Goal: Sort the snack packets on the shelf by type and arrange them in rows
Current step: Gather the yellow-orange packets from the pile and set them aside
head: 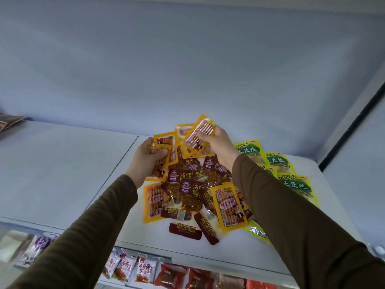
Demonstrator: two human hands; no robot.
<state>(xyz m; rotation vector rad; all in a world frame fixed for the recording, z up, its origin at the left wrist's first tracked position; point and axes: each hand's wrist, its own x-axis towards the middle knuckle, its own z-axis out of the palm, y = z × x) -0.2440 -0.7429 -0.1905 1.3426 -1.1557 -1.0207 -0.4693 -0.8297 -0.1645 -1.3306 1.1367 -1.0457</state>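
Both hands are gripping yellow sausage packets, left hand (pixel 149 156) and right hand (pixel 216 142), above mixed maroon, yellow and green snack packets (pixel 187 192) lying on the white shelf (pixel 62 167).

Green packets (pixel 293 184) read "土豆丝"; maroon packets (pixel 186 180) "冷吃".

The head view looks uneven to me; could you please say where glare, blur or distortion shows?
Head view: glare whitens the ribbed clear back of the yellow packet in the right hand; the white shelf edges bow from the wide lens; purple-labelled packets at lower left are blurred; light is soft and bluish.
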